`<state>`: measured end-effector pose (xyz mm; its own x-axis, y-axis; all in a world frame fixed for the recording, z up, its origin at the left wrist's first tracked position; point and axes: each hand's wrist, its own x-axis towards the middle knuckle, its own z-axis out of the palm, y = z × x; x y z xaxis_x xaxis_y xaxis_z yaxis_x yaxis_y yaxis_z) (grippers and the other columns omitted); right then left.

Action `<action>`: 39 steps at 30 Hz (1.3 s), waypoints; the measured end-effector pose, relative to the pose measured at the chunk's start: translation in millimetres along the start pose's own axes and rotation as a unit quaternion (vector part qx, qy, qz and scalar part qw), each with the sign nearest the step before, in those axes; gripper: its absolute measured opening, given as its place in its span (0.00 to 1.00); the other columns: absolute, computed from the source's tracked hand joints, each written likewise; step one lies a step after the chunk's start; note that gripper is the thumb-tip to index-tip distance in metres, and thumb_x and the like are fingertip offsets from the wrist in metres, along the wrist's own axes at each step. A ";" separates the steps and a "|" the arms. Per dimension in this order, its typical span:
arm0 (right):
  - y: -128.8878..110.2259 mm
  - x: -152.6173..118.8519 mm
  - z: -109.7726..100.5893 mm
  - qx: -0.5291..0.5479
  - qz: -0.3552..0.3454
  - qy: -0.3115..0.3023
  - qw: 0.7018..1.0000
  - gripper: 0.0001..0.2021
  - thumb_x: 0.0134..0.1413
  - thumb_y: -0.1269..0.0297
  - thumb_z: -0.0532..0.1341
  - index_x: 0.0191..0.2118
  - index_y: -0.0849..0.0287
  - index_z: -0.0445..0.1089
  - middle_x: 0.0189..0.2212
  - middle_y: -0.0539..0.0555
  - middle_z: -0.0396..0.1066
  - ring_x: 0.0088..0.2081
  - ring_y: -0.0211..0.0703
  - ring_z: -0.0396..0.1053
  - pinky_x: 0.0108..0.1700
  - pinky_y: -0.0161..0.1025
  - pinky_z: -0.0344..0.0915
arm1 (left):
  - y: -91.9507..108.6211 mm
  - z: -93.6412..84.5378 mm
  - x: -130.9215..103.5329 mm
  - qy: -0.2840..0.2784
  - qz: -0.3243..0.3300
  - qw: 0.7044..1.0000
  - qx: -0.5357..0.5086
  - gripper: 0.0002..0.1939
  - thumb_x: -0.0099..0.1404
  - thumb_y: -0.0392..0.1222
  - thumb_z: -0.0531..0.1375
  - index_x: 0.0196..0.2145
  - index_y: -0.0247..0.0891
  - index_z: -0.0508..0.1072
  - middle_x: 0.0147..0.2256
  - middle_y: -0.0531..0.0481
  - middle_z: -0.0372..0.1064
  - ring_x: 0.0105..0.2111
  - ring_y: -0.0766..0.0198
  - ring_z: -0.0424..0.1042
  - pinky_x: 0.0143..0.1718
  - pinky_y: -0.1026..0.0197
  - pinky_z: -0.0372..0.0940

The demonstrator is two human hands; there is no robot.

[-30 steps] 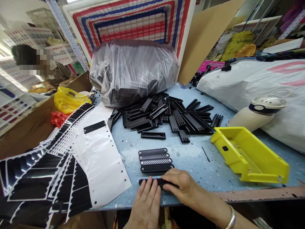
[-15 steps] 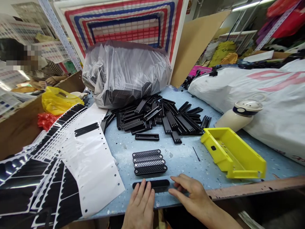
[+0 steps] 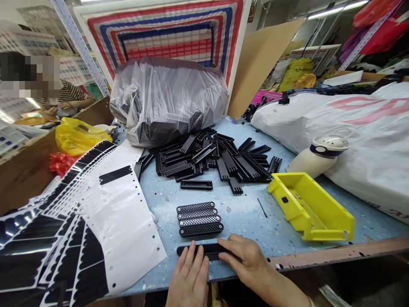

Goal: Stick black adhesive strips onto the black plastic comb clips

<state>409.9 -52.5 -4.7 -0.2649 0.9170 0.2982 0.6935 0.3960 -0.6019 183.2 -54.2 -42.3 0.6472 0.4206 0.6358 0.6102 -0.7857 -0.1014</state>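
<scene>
A smooth black strip-shaped part lies at the front edge of the blue speckled table. My left hand rests flat on its left portion, fingers stretched out. At the part's right end, my right hand grips it between thumb and fingers. Just behind them several black patterned pieces with small round ends are lined up side by side. One slotted black piece lies alone farther back, before a heap of loose black pieces.
A yellow bin and cream bottle stand right, by a white sack. White sheets with black stickers cover the left. Behind are a filled plastic bag, cardboard and, far left, a person.
My right hand has moved left and closed on the right end of the black part. My left hand stays flat on it. The view has shifted slightly.
</scene>
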 end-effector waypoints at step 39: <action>2.5 0.4 0.1 0.075 0.011 0.012 0.997 0.14 0.64 0.66 0.56 0.40 0.57 0.80 0.24 0.53 0.73 0.26 0.40 0.72 0.30 0.34 0.69 | 8.6 22.9 29.3 0.036 -0.090 0.990 -0.106 0.25 0.60 0.26 0.52 0.54 0.30 0.70 0.51 0.36 0.75 0.60 0.49 0.66 0.51 0.45 0.71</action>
<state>411.5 -51.1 -6.2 -0.2325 0.9251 0.3001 0.5900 0.3795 -0.7127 217.8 -38.2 -42.1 0.4976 0.5352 0.6826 0.5987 -0.7814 0.1761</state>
